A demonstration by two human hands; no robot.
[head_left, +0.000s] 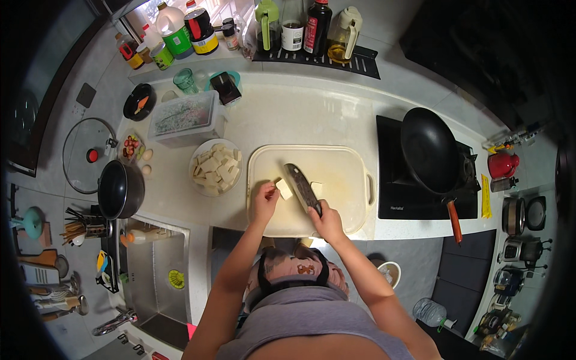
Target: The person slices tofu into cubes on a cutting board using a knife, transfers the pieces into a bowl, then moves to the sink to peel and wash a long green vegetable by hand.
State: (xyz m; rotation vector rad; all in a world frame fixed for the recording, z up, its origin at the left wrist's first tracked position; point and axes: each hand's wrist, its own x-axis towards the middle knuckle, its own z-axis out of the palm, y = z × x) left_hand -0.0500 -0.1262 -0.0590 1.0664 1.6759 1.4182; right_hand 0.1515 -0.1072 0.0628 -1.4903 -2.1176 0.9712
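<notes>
On a cream cutting board (342, 162), my right hand (327, 221) grips the handle of a kitchen knife (302, 185), its dark-faced blade angled up and to the left. A pale block of what looks like tofu (284, 189) lies just left of the blade. My left hand (266, 200) is beside that block, fingers curled and fingertips at its left edge; whether they pinch it is unclear. Another pale piece (317, 189) shows on the blade's right side, partly hidden by it. Left of the board, a white plate (192, 185) carries a heap of similar cut pieces (217, 167).
To the right, a black wok (427, 150) rests on the gas hob (391, 180), its wooden handle (454, 222) overhanging the counter's front edge. At left are a lidded plastic box (186, 117), two eggs (146, 163), a dark pot (119, 191) and the sink (155, 279). Bottles (317, 29) line the back ledge.
</notes>
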